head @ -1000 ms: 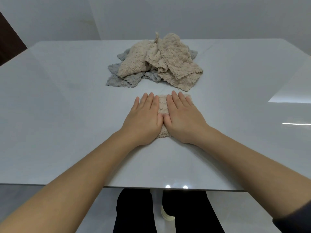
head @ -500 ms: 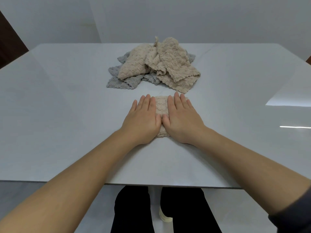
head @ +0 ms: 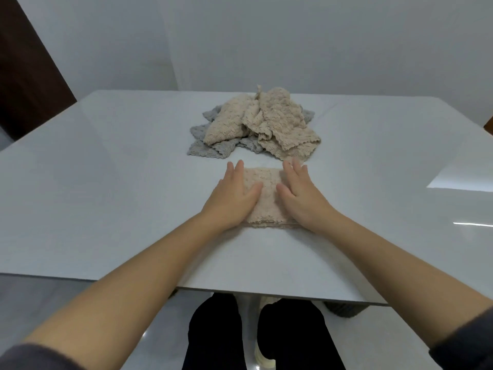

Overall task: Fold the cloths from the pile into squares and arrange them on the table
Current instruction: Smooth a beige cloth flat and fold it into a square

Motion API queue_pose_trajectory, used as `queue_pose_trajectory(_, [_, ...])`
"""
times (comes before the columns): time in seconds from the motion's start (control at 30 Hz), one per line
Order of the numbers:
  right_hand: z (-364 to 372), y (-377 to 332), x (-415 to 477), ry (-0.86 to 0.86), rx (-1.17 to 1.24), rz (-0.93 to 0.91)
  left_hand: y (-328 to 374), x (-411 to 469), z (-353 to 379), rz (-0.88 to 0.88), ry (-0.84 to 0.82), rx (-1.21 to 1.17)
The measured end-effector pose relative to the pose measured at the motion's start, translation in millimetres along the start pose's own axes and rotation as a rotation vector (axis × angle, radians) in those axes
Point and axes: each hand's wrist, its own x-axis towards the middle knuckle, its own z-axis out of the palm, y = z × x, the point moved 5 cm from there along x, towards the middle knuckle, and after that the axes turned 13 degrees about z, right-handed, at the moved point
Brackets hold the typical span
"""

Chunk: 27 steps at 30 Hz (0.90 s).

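1. Folded cloth (head: 264, 201): beige, lies flat on the table (head: 106, 198) in front of the person, just on the near side of the pile (head: 256, 126).
2. Left hand (head: 234, 198): flat, fingers straight and together, palm down on the cloth's left edge. It presses and grasps nothing.
3. Right hand (head: 301, 198): the same, flat on the cloth's right edge, fingers straight, nothing pinched. Its fingertips come close to the pile's near beige edge; I cannot tell whether they touch.
4. Change: 0.5 s ago the 2 hands lay side by side with thumbs touching and covered the middle of the cloth. Now they are apart, 1 at each side, and the middle strip is bare.
5. Reading: an outward smoothing stroke. The exposed face looks flat and roughly square, so this fold seems finished.
6. Pile: beige cloths on top, grey ones beneath, all crumpled. Most of the task remains.
7. Likely next: set this square in its place, then take another cloth from the pile.
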Motion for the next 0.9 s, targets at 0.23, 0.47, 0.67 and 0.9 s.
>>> queue_pose_trajectory(0.23, [-13.4, 10.5, -4.9, 0.024, 0.287, 0.108, -16.8, -3.2, -35.2, -0.504, 0.130, -0.630])
queue_pose_trajectory(0.47, [-8.5, 3.0, -10.9, 0.034, 0.345, 0.109, 4.6, 8.6, -27.1, -0.455, -0.059, -0.452])
queue_pose_trajectory(0.67, [-7.0, -5.1, -0.4, -0.184, 0.878, 0.269, -12.3, -3.5, -52.8, -0.236, 0.152, -0.805])
queue_pose_trajectory(0.9, [54.4, -88.9, 37.4, -0.525, 1.076, 0.385, -93.7, -35.3, -119.1, -0.366, 0.298, -0.717])
